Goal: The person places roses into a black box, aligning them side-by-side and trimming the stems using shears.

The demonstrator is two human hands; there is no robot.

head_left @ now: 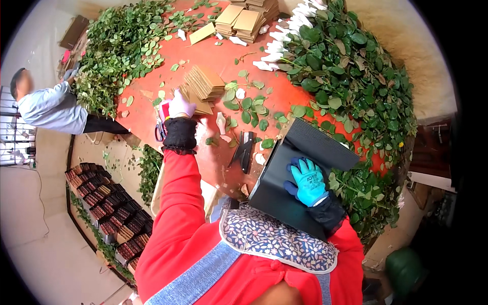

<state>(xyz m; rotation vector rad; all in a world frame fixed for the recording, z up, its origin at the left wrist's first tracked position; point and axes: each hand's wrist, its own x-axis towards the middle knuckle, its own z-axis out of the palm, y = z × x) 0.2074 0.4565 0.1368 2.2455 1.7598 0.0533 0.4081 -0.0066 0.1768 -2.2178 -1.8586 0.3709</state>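
Observation:
My left hand (181,105), in a pale pinkish glove, reaches far across the red table. Its fingers close at the edge of a brown cardboard sheet (200,103), beside a stack of such sheets (204,83). Scissors (160,130) with dark blue handles and a small pink object (164,110) lie just left of that hand. My right hand (309,183), in a turquoise glove with navy fingertips, rests flat with fingers spread on a black board (277,185). This board has a ribbed far end and slants in front of my body. A black tool (246,151), perhaps a stapler, lies left of it.
Leafy stems with white-wrapped heads (343,66) are heaped along the right. Another green heap (122,46) covers the far left, where a person (53,107) stands. More cardboard stacks (246,21) sit at the back of the red table (145,117); loose leaves are scattered about.

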